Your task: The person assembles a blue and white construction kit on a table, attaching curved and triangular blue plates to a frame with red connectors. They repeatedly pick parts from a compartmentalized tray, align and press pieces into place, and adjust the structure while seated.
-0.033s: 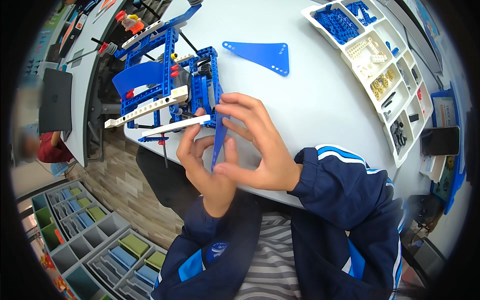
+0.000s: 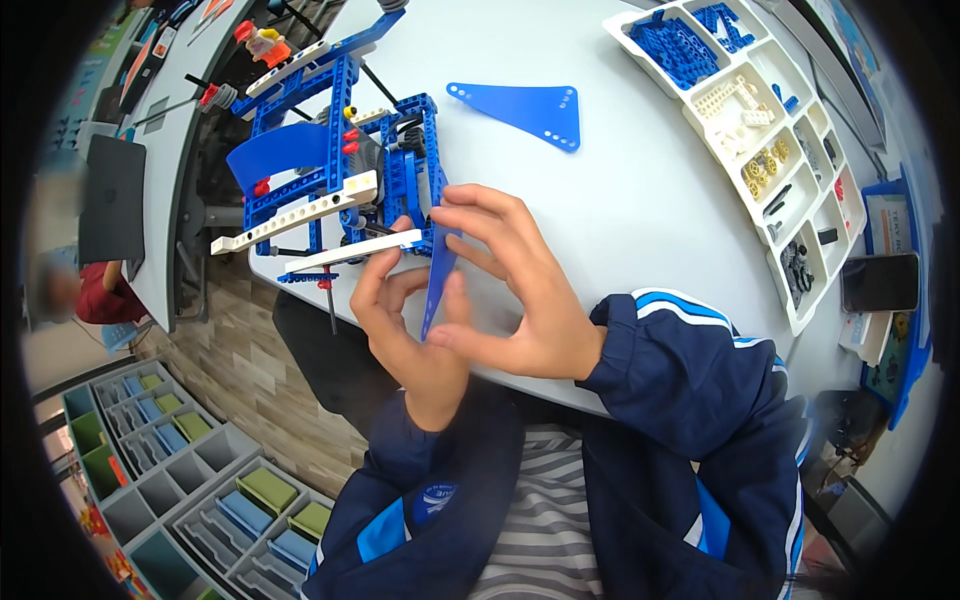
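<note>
I hold a thin blue triangular panel (image 2: 434, 285) edge-on between both hands, just in front of a model built of blue and white beams (image 2: 340, 190). My left hand (image 2: 395, 330) grips the panel's lower part, and its fingers curl up to the end of the model's white beam (image 2: 350, 250). My right hand (image 2: 520, 290) pinches the panel from the right, fingers spread over its top where it meets the blue frame. A second, matching blue panel (image 2: 525, 110) lies flat on the white table (image 2: 640, 230) behind the model.
A white sorting tray (image 2: 818, 262) with blue, white, yellow and black parts stands at the right. A phone (image 2: 880, 282) lies beyond it. At the left are a dark laptop (image 2: 110, 200) on another table and a person's red sleeve (image 2: 95, 300). Storage bins (image 2: 180, 470) stand on the floor.
</note>
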